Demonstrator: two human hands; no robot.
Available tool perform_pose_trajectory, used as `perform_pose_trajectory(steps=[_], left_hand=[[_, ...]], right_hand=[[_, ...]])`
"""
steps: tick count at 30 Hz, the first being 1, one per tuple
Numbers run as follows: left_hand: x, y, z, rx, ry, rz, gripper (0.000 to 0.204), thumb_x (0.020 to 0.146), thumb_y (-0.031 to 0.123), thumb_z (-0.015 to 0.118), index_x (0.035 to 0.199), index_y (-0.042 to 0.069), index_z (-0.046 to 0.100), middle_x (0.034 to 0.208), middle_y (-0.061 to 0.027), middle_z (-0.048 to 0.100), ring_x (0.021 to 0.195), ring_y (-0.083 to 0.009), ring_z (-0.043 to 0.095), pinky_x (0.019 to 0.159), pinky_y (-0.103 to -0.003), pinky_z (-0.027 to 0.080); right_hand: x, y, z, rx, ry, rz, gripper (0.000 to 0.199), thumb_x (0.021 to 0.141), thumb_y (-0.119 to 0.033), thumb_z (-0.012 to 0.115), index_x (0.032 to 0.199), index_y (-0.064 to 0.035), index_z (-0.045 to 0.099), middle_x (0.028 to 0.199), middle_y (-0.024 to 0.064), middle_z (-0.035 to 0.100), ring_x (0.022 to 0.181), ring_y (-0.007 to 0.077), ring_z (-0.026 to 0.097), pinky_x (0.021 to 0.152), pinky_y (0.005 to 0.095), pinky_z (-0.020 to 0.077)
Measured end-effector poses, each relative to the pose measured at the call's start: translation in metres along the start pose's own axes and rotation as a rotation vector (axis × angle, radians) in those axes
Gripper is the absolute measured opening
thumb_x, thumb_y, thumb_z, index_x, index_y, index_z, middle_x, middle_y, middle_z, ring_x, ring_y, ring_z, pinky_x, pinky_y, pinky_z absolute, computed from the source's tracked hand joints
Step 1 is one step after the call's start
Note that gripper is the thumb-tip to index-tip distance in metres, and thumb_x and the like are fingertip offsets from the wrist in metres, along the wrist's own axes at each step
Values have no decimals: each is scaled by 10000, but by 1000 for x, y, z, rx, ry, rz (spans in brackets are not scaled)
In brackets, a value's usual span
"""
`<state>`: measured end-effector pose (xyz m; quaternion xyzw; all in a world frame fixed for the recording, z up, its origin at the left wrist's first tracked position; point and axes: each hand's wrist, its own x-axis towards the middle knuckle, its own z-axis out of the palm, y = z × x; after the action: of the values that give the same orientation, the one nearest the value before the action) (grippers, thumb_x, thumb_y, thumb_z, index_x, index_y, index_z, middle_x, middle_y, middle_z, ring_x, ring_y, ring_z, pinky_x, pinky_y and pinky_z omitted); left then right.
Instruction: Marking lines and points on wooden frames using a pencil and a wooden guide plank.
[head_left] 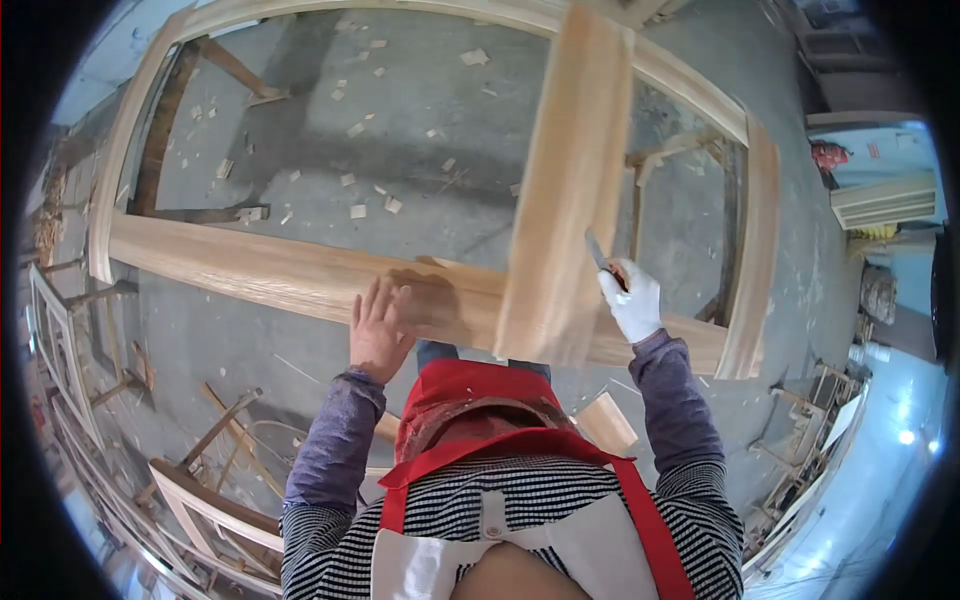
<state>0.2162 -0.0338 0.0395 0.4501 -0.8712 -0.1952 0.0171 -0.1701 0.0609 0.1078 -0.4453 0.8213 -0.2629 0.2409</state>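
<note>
A large pale wooden frame lies before me, with a wide wooden crosspiece running away from me toward its right side. My left hand is bare; its fingers are stretched out and spread over the near rail, apparently touching it. A white glove covers most of my right hand, with some fingers showing. Closed in it is a narrow flat-bladed tool with a grey blade pointing up and left, just at the crosspiece's right edge. Whether it is a knife or a scraper I cannot tell.
Wooden trestles stand under the frame. Several small wood scraps litter the grey floor. Other wooden frames lean at lower left, and a loose board piece sits by my right side. Racks and stacked panels line the right.
</note>
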Motion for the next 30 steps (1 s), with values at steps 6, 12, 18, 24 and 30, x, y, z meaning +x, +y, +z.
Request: perform_pose_trajectory(steps=[6,12,18,24,30], left_hand=[[6,200,69,-314,-62,305,682,794,323,742,1373,71,484,1453,-145,436,1383,-322,374,1133,-427,323],[21,361,145,-268,-229,331,672,864,452,634,1395,70,479,1493,-160,397,1430,-345,296,1178,-496,228],[37,413,166,-129,-399,278,682,867,501,579,1395,79,483,1460,-162,425,1418,-379,269,1176,-539,185],[34,414,186,-123,-295,306,659,824,461,652,1354,89,527,1463,-143,405,1379,-359,313,1178,-528,184],[33,408,192,-201,-187,306,696,787,415,704,1369,95,499,1497,-140,354,1437,-364,237,1164,-560,208]], right_hand=[[-22,124,-49,-247,-141,-204,161,863,-248,624,909,-97,656,845,143,682,780,344,667,692,439,531],[-16,170,-51,-261,-237,-332,182,846,-258,602,887,-83,629,816,156,670,783,377,656,696,477,514],[-5,162,-41,-320,-472,-337,174,837,-241,574,892,-98,655,808,153,684,783,385,666,702,508,514],[23,154,-35,-572,-643,-510,159,824,-210,574,884,-101,672,833,135,708,797,353,694,688,487,536],[26,177,-69,-692,-761,-711,178,837,-205,558,921,-127,695,858,105,721,812,304,716,686,450,554]])
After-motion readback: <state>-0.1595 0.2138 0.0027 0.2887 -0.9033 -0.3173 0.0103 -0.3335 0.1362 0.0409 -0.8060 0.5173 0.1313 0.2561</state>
